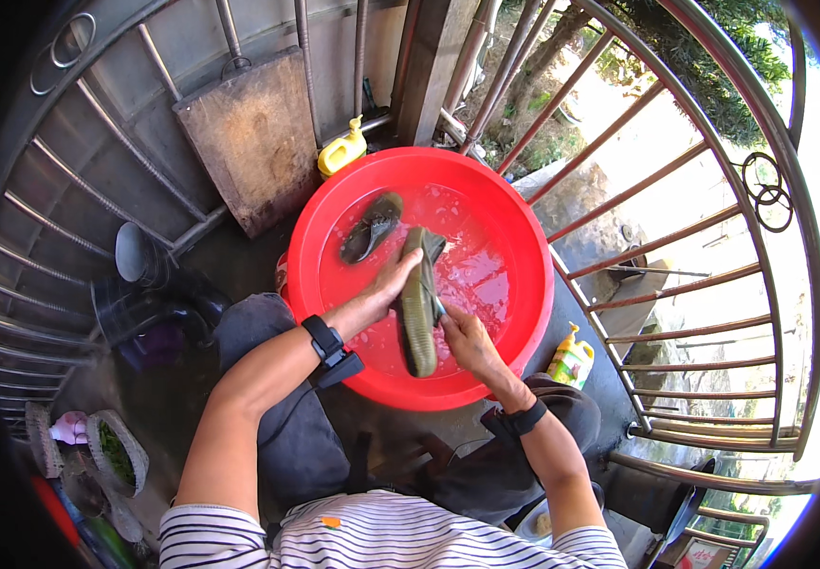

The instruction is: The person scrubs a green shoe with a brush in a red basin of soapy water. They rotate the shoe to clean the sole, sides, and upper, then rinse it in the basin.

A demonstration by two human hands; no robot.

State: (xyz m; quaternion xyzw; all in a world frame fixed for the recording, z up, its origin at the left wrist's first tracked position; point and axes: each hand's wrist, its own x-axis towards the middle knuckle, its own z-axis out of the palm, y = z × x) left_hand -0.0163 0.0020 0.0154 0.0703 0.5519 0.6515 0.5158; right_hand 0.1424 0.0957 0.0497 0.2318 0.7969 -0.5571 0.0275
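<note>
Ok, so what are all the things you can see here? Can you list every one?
Basin: one, red, round, holding soapy water, on the floor in the middle.
Sandal in hands: one, olive green, held on edge over the basin.
Second sandal: one, dark, lying in the water at the back.
Yellow bottle: one, behind the basin.
Yellow-green bottle: one, right of the basin.
Wooden board: one, brown, leaning on the railing.
Metal railing: grey bars, all around.
Dark buckets: a few, left side.
Wristbands: two, black, one per wrist.
Left hand: gripping the sandal.
Right hand: against the sandal's other side.
</note>
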